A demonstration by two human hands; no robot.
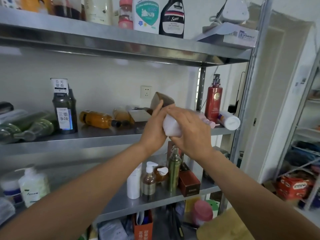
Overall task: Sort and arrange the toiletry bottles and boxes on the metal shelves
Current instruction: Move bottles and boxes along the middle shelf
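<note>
Left hand (154, 125): we see its grip closed around the left side of a white bottle with a brown cap (170, 125), the thumb reaching up along the cap.
Right hand (189, 130): its grip wraps over the same bottle from the right, fingers curled across the white body.
White bottle with a brown cap: held in both hands in the air, tilted, cap pointing up and away, in front of the middle shelf (107, 135) and clear of it.
Middle shelf: we count a dark green bottle (65, 112) upright at the left, green bottles (26, 126) lying beside it, an amber bottle (98, 119) on its side, and a red pump bottle (213, 99) upright at the right, with a white tube (229, 119) lying just beside it.
Top shelf (121, 42): a black spray bottle (172, 18) stands next to a white bottle with a teal label (146, 14).
Lower shelf (155, 200): below the hands we see a steel bottle (173, 172), an amber pump bottle (149, 181) and a dark red box (189, 182), close together.
</note>
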